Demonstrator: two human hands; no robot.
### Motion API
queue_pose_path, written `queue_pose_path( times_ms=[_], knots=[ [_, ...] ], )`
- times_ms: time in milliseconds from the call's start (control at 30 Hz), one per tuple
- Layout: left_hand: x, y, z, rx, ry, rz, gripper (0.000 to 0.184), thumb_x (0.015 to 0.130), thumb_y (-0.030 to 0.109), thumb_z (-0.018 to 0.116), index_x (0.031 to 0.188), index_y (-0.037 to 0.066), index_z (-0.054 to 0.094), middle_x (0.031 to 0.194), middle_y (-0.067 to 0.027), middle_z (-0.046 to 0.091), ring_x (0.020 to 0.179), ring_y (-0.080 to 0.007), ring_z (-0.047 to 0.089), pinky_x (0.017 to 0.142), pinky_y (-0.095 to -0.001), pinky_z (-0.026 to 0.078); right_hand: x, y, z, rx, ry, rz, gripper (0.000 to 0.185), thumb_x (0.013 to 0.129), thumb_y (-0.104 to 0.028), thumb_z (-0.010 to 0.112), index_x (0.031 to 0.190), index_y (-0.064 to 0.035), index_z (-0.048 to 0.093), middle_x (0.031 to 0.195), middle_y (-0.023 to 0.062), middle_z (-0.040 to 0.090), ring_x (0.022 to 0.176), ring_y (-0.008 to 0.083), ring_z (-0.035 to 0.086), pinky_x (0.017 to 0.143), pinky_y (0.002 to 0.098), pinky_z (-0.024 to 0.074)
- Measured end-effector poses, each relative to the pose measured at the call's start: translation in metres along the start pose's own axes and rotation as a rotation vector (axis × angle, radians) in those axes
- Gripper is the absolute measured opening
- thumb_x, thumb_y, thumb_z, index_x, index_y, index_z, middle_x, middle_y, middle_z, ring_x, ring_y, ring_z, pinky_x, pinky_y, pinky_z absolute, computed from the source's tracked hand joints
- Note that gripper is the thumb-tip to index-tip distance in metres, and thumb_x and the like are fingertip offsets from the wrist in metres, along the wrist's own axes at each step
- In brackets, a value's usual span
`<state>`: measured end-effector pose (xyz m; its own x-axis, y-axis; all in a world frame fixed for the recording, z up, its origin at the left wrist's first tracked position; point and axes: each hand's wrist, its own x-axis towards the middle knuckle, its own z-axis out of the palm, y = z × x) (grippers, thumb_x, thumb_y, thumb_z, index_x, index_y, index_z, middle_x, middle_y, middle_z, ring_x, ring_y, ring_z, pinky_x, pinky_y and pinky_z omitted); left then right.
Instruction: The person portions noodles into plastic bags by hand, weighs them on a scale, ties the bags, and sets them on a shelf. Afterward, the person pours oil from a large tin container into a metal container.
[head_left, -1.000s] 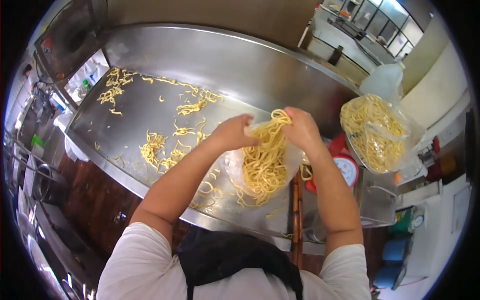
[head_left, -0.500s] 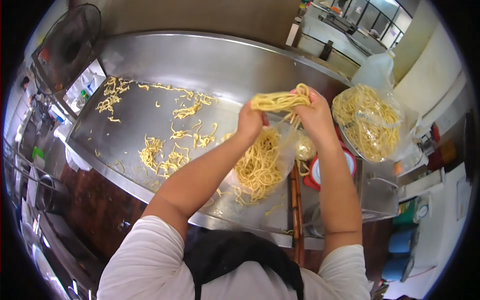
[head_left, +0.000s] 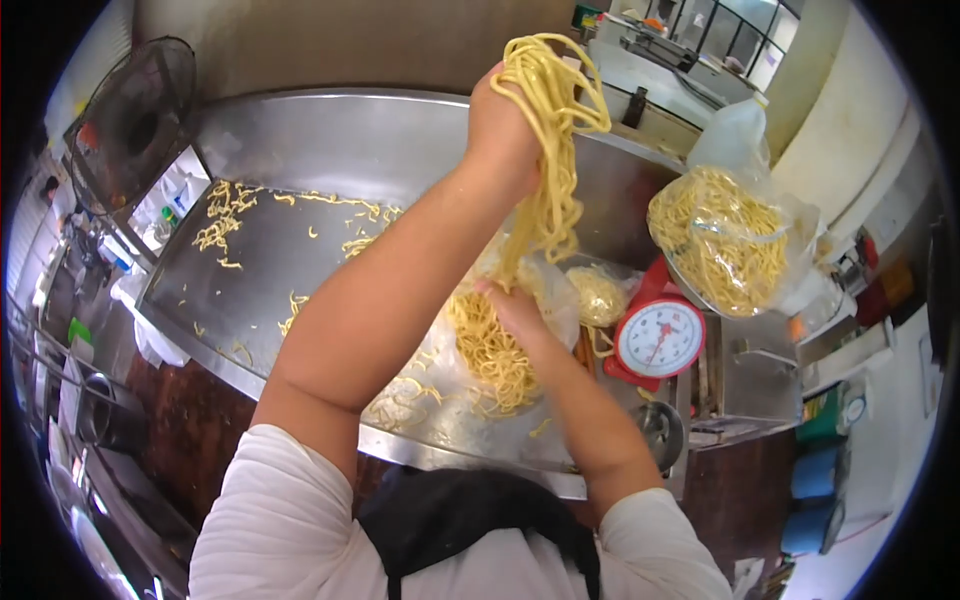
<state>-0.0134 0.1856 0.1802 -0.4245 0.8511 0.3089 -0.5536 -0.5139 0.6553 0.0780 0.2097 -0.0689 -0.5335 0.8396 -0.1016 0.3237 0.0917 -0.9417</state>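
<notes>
From afar, I judged the step as lifting: the left hand (head_left: 503, 130) was clamped on noodles (head_left: 556, 190) above the pile (head_left: 490, 352), I couldn't tell whether the right hand (head_left: 517, 316) below was closed, and the next move called for steady support.

Your bare left hand (head_left: 496, 122), bare right hand (head_left: 516, 314), white short sleeves (head_left: 268, 488) behind both, your thin-strapped black apron (head_left: 465, 515)

The camera sits on the person's head and looks forward and down. The black apron (head_left: 465, 515) and left hand (head_left: 498, 125) are close. The steel tray (head_left: 265, 275) is farther out; the window (head_left: 745, 45) is far away, top right.
</notes>
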Motion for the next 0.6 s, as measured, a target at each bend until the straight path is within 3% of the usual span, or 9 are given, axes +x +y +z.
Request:
queue_pose_path(
  times_ms=[67,167,200,300,367,400,467,567,600],
  knots=[
    [-0.003,0.005,-0.014,0.01,0.051,-0.047,0.019,0.09,0.028,0.055,0.089,0.01,0.059,0.076,-0.0043,0.058,0.061,-0.0178,0.056,0.051,-0.0336,0.045,-0.013,0.008,0.004,-0.016,0.148,0.059,0.022,0.088,-0.018,0.06,0.099,0.0006,0.063,0.082,0.0095,0.065,0.072,0.0193,0.061,0.065,0.032,0.049],
    [-0.008,-0.001,-0.061,0.141,0.135,-0.147,0.023,0.09,0.033,0.054,0.088,0.01,0.058,0.078,-0.0049,0.059,0.062,-0.0161,0.057,0.053,-0.0334,0.048,0.01,0.055,-0.023,-0.238,0.322,-0.106,0.023,0.087,-0.014,0.054,0.103,-0.0005,0.064,0.082,0.0115,0.066,0.067,0.0176,0.06,0.059,0.0344,0.0461],
    [-0.01,-0.005,-0.078,0.19,0.166,-0.202,0.024,0.09,0.034,0.054,0.088,0.01,0.058,0.078,-0.0053,0.059,0.062,-0.0158,0.058,0.054,-0.0336,0.049,0.01,0.047,-0.034,-0.136,0.311,-0.156,0.022,0.088,-0.01,0.051,0.103,-0.0004,0.064,0.081,0.0112,0.066,0.068,0.0172,0.06,0.06,0.034,0.0461],
    [-0.018,-0.053,-0.147,0.133,-0.022,-0.427,0.03,0.093,0.034,0.049,0.106,0.01,0.06,0.092,-0.0073,0.063,0.079,-0.0162,0.062,0.068,-0.0336,0.053,0.009,-0.011,-0.05,-0.103,0.294,-0.513,0.019,0.091,-0.008,0.05,0.1,0.0021,0.064,0.078,0.0082,0.065,0.071,0.0167,0.059,0.062,0.0314,0.0463],
    [-0.041,-0.081,-0.157,0.075,-0.079,-0.507,0.036,0.094,0.034,0.047,0.119,0.01,0.057,0.101,-0.0071,0.063,0.09,-0.0159,0.062,0.075,-0.0317,0.053,0.042,-0.016,-0.043,0.038,0.195,-0.546,0.023,0.091,-0.018,0.057,0.096,0.0022,0.065,0.077,0.0054,0.064,0.073,0.0143,0.059,0.062,0.0271,0.0459],
    [-0.056,-0.093,-0.151,0.067,-0.069,-0.547,0.039,0.094,0.033,0.047,0.125,0.01,0.054,0.104,-0.0069,0.062,0.094,-0.0158,0.061,0.077,-0.0304,0.053,0.043,-0.034,-0.037,-0.027,0.246,-0.523,0.023,0.091,-0.021,0.058,0.093,0.0006,0.065,0.074,0.004,0.062,0.071,0.0136,0.058,0.061,0.0259,0.045],
    [-0.067,-0.109,-0.147,0.067,-0.022,-0.574,0.033,0.095,0.029,0.046,0.12,0.009,0.056,0.104,-0.005,0.062,0.093,-0.0146,0.061,0.077,-0.0282,0.053,0.025,-0.091,-0.031,-0.157,0.348,-0.472,0.024,0.09,-0.026,0.061,0.085,-0.0026,0.064,0.069,0.0011,0.058,0.066,0.0121,0.056,0.059,0.0236,0.0434],
    [-0.071,-0.118,-0.143,0.074,-0.083,-0.44,0.029,0.095,0.027,0.05,0.112,0.005,0.059,0.101,-0.0036,0.063,0.09,-0.0137,0.062,0.075,-0.0278,0.053,0.013,-0.128,-0.041,0.655,0.086,-0.074,0.025,0.089,-0.029,0.061,0.073,-0.0096,0.06,0.061,-0.0012,0.051,0.061,0.0106,0.051,0.056,0.0234,0.0404],
    [-0.067,-0.115,-0.144,0.124,-0.109,-0.421,0.028,0.094,0.026,0.05,0.11,0.004,0.059,0.099,-0.0041,0.064,0.087,-0.014,0.063,0.073,-0.0276,0.053,0.009,-0.135,-0.044,0.704,0.063,-0.088,0.026,0.089,-0.03,0.061,0.073,-0.0105,0.058,0.061,-0.0016,0.049,0.059,0.0108,0.049,0.055,0.0239,0.0396]
  ],
)
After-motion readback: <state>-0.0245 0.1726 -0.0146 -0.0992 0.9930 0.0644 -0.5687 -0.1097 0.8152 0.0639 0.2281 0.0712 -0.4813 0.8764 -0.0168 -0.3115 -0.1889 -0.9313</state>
